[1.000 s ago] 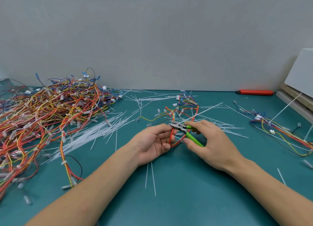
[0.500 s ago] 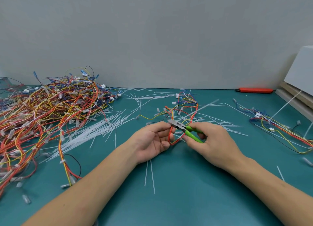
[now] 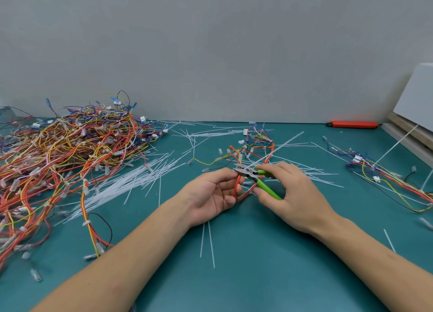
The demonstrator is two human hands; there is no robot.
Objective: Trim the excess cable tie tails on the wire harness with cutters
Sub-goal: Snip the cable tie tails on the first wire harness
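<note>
A wire harness [image 3: 257, 145] of red, orange, yellow and blue wires lies at the table's middle. My left hand [image 3: 210, 194] grips its red wire loop, palm up. My right hand [image 3: 293, 194] holds green-handled cutters [image 3: 264, 185]; their steel jaws [image 3: 241, 170] point left and touch the loop at my left fingertips. A long white cable tie tail [image 3: 281, 145] slants up to the right from the jaws.
A big tangled pile of harnesses [image 3: 65, 157] fills the left. Loose white cable ties [image 3: 131, 183] are strewn beside it, and two lie near my wrists [image 3: 207, 243]. Another harness [image 3: 384, 178] lies right, an orange knife [image 3: 351, 124] by the wall, boards [image 3: 412, 133] far right.
Both hands with the cutters and the red loop have shifted slightly away from me. The jaws stay at the loop by my left fingertips.
</note>
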